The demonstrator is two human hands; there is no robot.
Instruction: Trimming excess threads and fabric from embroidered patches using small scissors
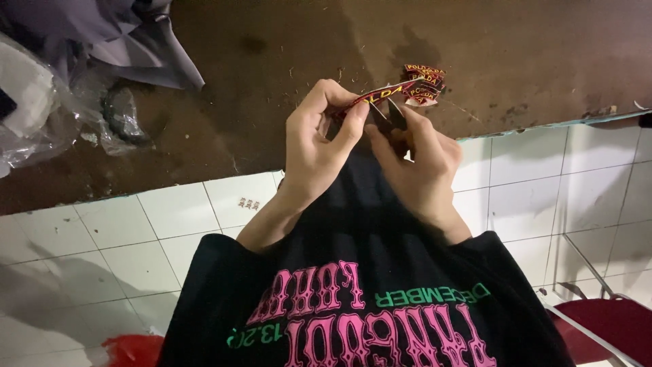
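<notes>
Left hand: my left hand [316, 146] pinches the end of a strip of woven labels [384, 92] between thumb and forefinger, fingers closed on it.
Right hand: my right hand [414, 170] is wrapped around small black snips [392, 119], fingers closed on the handles; blades sit just under the strip.
Doing it well: I judge the strip wants holding taut and flat, blades square across it, thumb well back from the cut.
Labels: dark red strip with yellow lettering, narrow, held above the brown tabletop [285, 75]; its far end bunches into a loose coil [424, 85].
Handling: thin and limp, likely to twist if slack.
Nearby: grey cloth [129, 41] and clear plastic bag [41, 115] far left.
</notes>
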